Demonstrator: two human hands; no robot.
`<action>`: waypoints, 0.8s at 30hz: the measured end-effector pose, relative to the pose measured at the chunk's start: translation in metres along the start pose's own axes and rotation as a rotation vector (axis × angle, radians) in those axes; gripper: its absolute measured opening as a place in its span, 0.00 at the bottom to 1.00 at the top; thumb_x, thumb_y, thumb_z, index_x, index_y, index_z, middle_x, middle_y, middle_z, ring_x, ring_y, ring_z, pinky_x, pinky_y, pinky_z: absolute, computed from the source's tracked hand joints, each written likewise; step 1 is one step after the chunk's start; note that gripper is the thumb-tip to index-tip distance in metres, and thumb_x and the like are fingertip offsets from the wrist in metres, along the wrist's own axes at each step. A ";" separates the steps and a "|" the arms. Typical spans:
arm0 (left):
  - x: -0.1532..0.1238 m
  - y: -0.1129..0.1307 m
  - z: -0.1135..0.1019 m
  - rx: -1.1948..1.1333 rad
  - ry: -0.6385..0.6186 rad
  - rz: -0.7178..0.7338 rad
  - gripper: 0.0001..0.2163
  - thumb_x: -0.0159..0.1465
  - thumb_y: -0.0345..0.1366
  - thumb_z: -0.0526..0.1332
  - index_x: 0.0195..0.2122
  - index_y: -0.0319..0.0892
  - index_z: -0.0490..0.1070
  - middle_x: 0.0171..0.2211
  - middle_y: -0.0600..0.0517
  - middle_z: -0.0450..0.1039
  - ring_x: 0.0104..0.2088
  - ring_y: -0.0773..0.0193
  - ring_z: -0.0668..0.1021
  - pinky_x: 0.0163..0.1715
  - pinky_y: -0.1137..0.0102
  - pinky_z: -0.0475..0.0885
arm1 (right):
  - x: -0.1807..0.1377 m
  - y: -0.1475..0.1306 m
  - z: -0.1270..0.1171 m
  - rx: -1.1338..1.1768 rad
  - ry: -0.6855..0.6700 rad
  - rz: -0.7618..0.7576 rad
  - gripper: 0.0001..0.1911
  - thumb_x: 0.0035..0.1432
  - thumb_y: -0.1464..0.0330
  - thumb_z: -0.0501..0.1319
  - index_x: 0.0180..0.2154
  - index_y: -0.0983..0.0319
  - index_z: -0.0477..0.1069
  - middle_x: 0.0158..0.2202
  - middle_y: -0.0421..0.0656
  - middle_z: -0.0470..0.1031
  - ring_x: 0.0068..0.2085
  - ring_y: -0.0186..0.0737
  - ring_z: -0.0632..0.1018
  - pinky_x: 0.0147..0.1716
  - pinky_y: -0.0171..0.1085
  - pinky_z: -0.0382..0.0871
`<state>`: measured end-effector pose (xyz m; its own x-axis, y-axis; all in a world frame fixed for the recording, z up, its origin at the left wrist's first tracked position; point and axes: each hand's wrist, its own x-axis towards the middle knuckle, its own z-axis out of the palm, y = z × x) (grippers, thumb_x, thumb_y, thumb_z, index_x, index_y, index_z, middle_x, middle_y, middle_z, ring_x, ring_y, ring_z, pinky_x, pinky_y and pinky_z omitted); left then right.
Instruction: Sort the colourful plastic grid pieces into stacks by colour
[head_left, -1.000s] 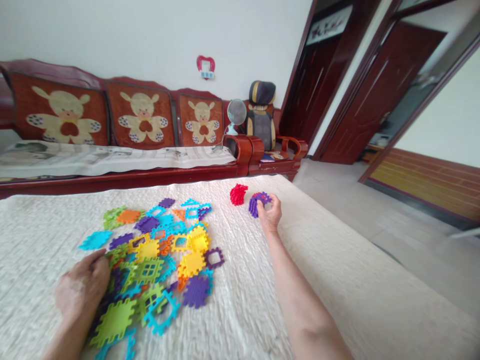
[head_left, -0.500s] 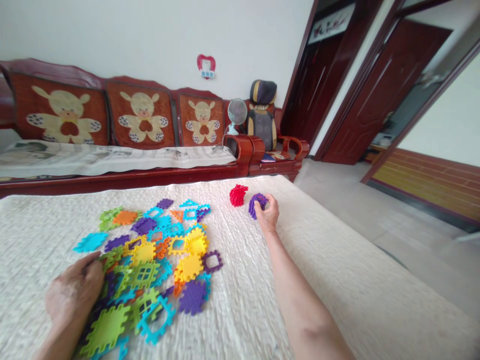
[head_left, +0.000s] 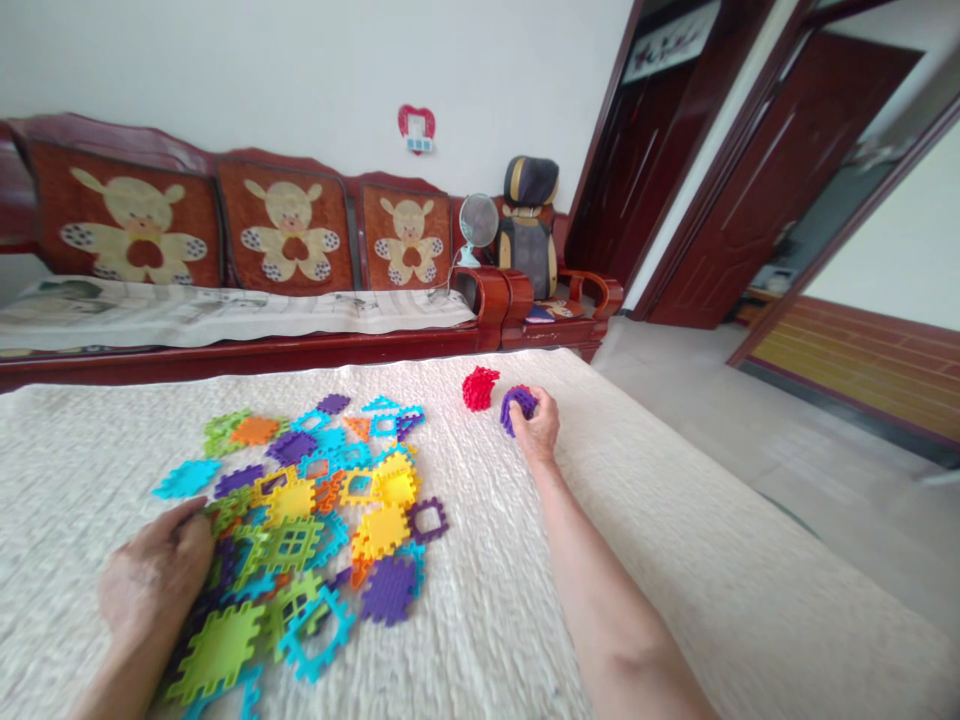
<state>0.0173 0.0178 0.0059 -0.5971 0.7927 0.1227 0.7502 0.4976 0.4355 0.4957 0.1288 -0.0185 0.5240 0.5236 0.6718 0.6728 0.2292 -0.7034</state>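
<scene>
Purple clump of toothed plastic tiles (head_left: pixel 514 402) sits clenched in the fingers of the right hand (head_left: pixel 535 428) on the far side of a cream quilted cover (head_left: pixel 675 560), just beside a red plastic tile clump (head_left: pixel 478 387). The left hand (head_left: pixel 154 585) rests on the near edge of a scattered heap of multicoloured plastic tiles (head_left: pixel 322 500), fingers curled; whether they grip a piece cannot be told.

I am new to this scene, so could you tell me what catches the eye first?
A bright pile of tiles lies left of centre on the cream cloth, the left hand resting on its near edge. Farther off, the right hand grips a purple piece beside a red piece. Behind stands a red sofa.
</scene>
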 end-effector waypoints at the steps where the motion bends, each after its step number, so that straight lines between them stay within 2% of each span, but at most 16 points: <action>1: -0.001 0.001 -0.001 0.002 -0.006 -0.003 0.28 0.58 0.49 0.50 0.52 0.47 0.81 0.45 0.44 0.83 0.42 0.43 0.81 0.40 0.56 0.77 | 0.000 0.000 0.000 0.001 0.002 0.002 0.24 0.50 0.58 0.64 0.47 0.63 0.72 0.44 0.50 0.78 0.47 0.50 0.76 0.53 0.50 0.69; 6: -0.003 0.005 -0.003 -0.003 -0.023 -0.010 0.30 0.59 0.49 0.47 0.53 0.45 0.80 0.48 0.42 0.82 0.43 0.42 0.81 0.42 0.56 0.77 | 0.000 0.000 0.000 0.015 0.009 0.014 0.23 0.49 0.58 0.65 0.46 0.62 0.72 0.44 0.49 0.78 0.47 0.49 0.76 0.53 0.49 0.69; 14: 0.000 0.000 -0.001 0.008 0.004 0.006 0.29 0.59 0.50 0.48 0.51 0.46 0.81 0.46 0.42 0.82 0.43 0.41 0.81 0.40 0.55 0.77 | -0.003 0.002 0.003 0.014 -0.013 0.035 0.28 0.48 0.57 0.67 0.49 0.62 0.71 0.47 0.50 0.76 0.50 0.50 0.75 0.56 0.51 0.68; 19: 0.003 -0.006 0.005 0.004 0.029 0.017 0.27 0.60 0.50 0.49 0.50 0.49 0.81 0.44 0.45 0.83 0.41 0.44 0.81 0.38 0.58 0.76 | -0.004 0.001 0.003 -0.012 -0.049 0.048 0.29 0.47 0.56 0.66 0.50 0.62 0.71 0.47 0.51 0.75 0.51 0.52 0.74 0.57 0.54 0.67; 22: 0.004 -0.008 0.009 -0.028 0.050 0.006 0.24 0.60 0.48 0.51 0.49 0.49 0.82 0.43 0.46 0.83 0.40 0.46 0.81 0.38 0.59 0.75 | -0.003 -0.004 0.000 -0.033 -0.010 0.012 0.30 0.48 0.56 0.66 0.51 0.63 0.69 0.50 0.54 0.73 0.54 0.55 0.73 0.58 0.57 0.66; 24: 0.003 -0.007 0.009 -0.073 0.046 -0.008 0.23 0.61 0.46 0.53 0.50 0.47 0.81 0.44 0.45 0.83 0.40 0.49 0.80 0.40 0.60 0.75 | -0.001 -0.013 -0.004 -0.020 0.039 -0.071 0.30 0.50 0.56 0.64 0.52 0.63 0.68 0.52 0.55 0.71 0.56 0.57 0.72 0.59 0.58 0.64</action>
<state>0.0132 0.0197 -0.0043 -0.6165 0.7712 0.1587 0.7236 0.4753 0.5005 0.4889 0.1216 -0.0095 0.4946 0.4740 0.7285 0.7188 0.2481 -0.6494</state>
